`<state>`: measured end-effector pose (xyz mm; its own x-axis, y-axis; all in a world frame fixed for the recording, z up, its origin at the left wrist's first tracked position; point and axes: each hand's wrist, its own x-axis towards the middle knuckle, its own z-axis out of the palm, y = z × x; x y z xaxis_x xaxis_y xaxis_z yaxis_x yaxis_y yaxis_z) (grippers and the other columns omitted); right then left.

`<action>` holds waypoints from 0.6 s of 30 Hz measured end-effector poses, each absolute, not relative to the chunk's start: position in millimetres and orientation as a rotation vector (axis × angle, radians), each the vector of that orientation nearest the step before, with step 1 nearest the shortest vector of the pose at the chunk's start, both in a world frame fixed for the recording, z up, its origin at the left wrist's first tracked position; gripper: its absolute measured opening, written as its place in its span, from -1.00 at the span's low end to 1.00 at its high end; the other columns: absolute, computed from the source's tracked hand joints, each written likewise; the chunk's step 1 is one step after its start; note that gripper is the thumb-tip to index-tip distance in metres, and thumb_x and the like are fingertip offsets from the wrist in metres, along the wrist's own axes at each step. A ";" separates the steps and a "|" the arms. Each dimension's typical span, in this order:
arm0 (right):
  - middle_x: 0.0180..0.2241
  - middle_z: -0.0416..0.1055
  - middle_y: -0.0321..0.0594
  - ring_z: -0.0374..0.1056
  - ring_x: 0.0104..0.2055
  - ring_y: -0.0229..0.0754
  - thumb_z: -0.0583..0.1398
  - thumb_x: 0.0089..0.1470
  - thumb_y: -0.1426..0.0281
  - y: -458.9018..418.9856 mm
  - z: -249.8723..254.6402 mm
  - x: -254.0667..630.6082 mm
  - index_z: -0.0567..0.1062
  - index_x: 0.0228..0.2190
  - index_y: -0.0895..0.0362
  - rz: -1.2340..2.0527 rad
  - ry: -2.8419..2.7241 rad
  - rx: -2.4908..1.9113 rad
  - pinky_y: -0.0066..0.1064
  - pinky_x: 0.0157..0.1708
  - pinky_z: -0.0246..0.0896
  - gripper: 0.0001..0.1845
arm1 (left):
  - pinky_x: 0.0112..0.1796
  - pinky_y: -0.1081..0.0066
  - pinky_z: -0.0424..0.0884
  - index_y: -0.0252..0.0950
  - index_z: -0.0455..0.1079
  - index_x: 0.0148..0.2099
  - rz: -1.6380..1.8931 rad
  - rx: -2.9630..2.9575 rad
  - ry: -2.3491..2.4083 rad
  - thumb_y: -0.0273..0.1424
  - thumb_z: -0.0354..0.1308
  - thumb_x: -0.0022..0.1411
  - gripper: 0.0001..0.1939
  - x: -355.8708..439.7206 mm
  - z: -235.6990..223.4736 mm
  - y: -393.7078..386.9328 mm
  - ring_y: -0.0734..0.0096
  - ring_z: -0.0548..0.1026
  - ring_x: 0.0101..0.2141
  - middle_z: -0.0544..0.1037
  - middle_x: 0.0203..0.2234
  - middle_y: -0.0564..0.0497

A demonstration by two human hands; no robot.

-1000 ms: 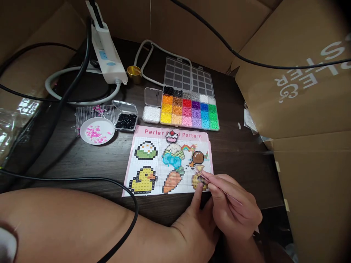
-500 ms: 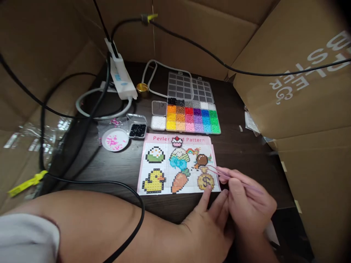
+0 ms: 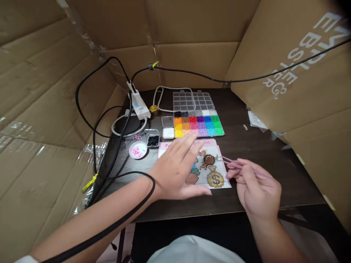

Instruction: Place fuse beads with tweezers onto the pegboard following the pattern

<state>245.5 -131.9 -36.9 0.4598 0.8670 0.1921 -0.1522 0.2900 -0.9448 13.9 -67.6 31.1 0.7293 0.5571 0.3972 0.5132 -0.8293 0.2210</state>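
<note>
My right hand point(image 3: 257, 186) pinches a pair of pink tweezers point(image 3: 236, 164), their tips apart at the right side of the pattern sheet. My left hand point(image 3: 178, 168) is stretched out with its fingers extended over the left and middle of the pink-edged bead pattern sheet point(image 3: 226, 182), hiding much of it. Whether that hand touches the sheet I cannot tell. Uncovered on the sheet are a money bag picture point(image 3: 215, 179) and a round brown bead shape point(image 3: 209, 159), with a few loose dark beads beside it.
Behind the sheet stands an open bead box point(image 3: 201, 124) of many colours. Left of it are a small box of white beads point(image 3: 168, 133), a box of black beads point(image 3: 153, 141) and a white dish point(image 3: 138, 150) with pink beads. A power strip point(image 3: 139, 106) and black cables point(image 3: 94, 153) lie left.
My left hand has moved from the sheet's lower right corner up and left across it, fingers spread. The tweezers have shifted slightly up the sheet. The view has tilted and moved back.
</note>
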 end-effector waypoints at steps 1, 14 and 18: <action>-0.38 0.64 -0.08 0.55 -0.47 -0.17 0.34 0.21 0.32 -132.7 -37.4 245.7 0.67 -0.21 0.18 0.802 -0.828 -1.081 -0.34 -0.43 0.50 -0.82 | 0.33 -0.12 0.12 -0.56 -0.04 0.44 0.680 2.801 0.904 0.19 0.13 0.25 0.08 9.0 26.4 -62.1 -0.20 0.09 0.42 0.15 0.39 -0.54; -0.45 0.62 -0.22 0.54 -0.47 -0.24 0.37 0.16 0.37 -128.1 -33.5 245.8 0.71 -0.25 0.07 0.850 -1.044 -1.232 -0.46 -0.45 0.50 -0.89 | 0.37 -0.21 -0.02 -0.38 -0.47 0.54 0.173 2.466 1.095 0.40 0.23 -0.12 0.54 -12.4 -1.5 -57.0 -0.29 -0.19 0.46 -0.22 0.48 -0.53; -0.22 0.64 -0.16 0.60 -0.24 -0.15 0.33 0.15 0.51 -133.5 -27.5 238.6 0.71 -0.24 0.07 0.614 -1.319 -1.204 -0.40 -0.29 0.56 -0.83 | 0.38 -0.17 -0.07 -0.44 -0.43 0.54 0.083 2.468 1.136 0.42 0.20 -0.12 0.54 -8.4 -2.7 -55.0 -0.28 -0.24 0.46 -0.26 0.48 -0.53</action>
<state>238.6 -133.5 -27.5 0.2213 0.8933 0.3912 0.2757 0.3275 -0.9037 -8.4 -55.0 -2.7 0.6643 0.7379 -0.1187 0.7128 -0.5778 0.3975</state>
